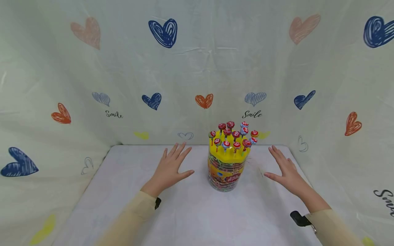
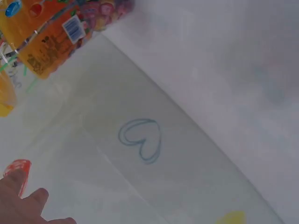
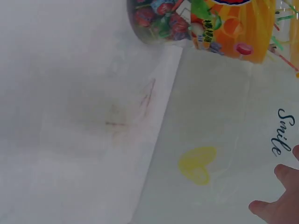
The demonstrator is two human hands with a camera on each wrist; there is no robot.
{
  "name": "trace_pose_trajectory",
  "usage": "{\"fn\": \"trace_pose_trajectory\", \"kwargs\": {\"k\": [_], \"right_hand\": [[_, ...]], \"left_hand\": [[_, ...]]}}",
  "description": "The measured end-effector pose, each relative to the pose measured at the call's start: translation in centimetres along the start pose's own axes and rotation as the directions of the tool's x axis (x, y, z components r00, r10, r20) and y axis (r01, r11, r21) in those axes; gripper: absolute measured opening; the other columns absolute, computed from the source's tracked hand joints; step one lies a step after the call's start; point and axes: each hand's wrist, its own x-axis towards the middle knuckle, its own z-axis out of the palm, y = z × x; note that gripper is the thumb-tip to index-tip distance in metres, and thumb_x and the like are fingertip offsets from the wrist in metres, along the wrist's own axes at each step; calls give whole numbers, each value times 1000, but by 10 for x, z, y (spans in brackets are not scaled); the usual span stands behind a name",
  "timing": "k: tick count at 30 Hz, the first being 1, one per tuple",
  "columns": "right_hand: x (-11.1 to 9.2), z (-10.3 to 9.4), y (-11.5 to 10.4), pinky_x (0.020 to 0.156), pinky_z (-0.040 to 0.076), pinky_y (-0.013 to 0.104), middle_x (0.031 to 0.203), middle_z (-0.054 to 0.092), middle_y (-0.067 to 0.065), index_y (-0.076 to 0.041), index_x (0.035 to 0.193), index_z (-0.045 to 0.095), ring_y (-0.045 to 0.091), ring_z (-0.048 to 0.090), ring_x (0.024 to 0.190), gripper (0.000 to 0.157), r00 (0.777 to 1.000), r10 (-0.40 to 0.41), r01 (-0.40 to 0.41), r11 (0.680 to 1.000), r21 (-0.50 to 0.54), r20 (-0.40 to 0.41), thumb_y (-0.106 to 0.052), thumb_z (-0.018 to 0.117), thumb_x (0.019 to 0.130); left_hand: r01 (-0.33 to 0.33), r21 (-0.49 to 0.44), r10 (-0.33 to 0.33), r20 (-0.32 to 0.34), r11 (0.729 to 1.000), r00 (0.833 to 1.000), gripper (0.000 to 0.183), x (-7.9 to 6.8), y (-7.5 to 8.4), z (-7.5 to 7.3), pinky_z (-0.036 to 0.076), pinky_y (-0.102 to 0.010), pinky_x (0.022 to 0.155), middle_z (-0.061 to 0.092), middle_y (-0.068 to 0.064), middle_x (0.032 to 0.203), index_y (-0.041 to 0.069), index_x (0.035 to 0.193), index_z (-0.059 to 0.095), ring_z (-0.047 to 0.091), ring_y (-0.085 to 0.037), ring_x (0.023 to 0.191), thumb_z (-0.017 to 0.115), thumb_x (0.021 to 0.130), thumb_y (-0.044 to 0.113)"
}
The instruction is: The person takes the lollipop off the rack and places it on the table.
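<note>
A clear plastic jar (image 1: 226,176) full of wrapped lollipops stands upright on the table, an orange label around it. Its yellow lid (image 1: 227,155) has several lollipops (image 1: 235,134) stuck in it by their sticks, with red, blue and dark wrappers. To the jar's left, my left hand (image 1: 170,169) is held with fingers spread, apart from it and holding nothing. On the other side my right hand (image 1: 286,174) is likewise spread and apart from the jar. Both wrist views catch the jar's orange label (image 2: 51,42) and a few fingertips (image 3: 285,175).
A white-covered table (image 1: 184,218) lies under the hands. Behind it hangs a pale curtain (image 1: 209,68) printed with hearts and "Smile". Faint reddish marks (image 3: 117,124) show on the tabletop near the jar. A dark wrist strap (image 1: 299,218) is on the right arm.
</note>
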Motion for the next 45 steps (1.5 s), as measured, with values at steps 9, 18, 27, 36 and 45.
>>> {"fn": "trace_pose_trajectory", "kwargs": {"k": [9,18,27,36,45], "right_hand": [[23,-5,-11,104,16,75,157,19,22,-11,156,16,48,17,140,83,998,22,3,940,342,-67,-15,66,91],[42,-8,-18,101,40,19,151,34,21,-16,154,27,27,37,135,76,994,-5,63,839,540,-108,-2,65,90],[60,-7,-22,101,43,22,147,41,9,-11,150,33,17,40,131,79,993,-72,113,772,626,-91,7,69,82],[64,-11,-25,98,43,20,149,38,13,-11,150,31,17,41,130,80,995,-101,93,765,637,-25,6,70,83],[70,-13,-29,102,41,21,144,42,9,-3,144,41,19,40,131,71,988,-141,145,771,620,-56,10,70,80]], "left_hand": [[44,-283,-58,-41,958,998,93,42,30,8,10,-59,115,22,-7,160,16,155,27,17,-30,146,72,82,53],[104,-549,-115,14,829,993,103,67,44,17,22,-58,112,16,-2,161,22,156,20,17,-27,146,79,77,50],[117,-718,-110,57,686,992,107,82,49,31,22,-59,112,14,-2,162,23,157,17,15,-26,146,84,75,40],[134,-768,-121,74,626,990,105,89,62,35,25,-57,112,24,1,158,28,155,23,22,-24,144,86,72,40],[132,-810,-128,71,571,989,89,92,64,38,27,-60,110,28,1,154,37,148,36,28,-26,141,86,74,37]]}}
